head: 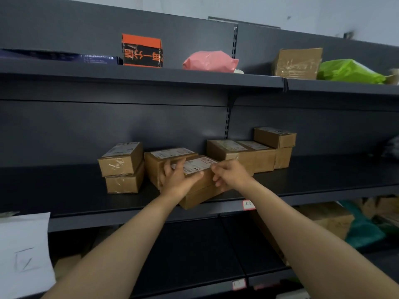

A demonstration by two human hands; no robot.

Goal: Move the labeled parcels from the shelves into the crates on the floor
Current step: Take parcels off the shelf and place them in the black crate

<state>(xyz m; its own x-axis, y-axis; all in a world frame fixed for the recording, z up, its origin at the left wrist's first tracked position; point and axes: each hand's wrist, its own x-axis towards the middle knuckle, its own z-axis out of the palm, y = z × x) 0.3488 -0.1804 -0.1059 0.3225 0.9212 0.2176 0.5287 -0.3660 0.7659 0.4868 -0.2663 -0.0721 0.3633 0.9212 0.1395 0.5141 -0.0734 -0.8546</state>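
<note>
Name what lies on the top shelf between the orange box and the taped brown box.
A pink bagged parcel, between the orange box and the taped brown box, in the head view.

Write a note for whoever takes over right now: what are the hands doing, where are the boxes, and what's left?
Left hand and right hand: both grip the top parcel of a front stack on the middle shelf.
Also there: a two-box stack to its left, more parcels to its right.
Crates: not in view, so the done count is unknown.
Left: crate this parcel, then the rest.
</note>
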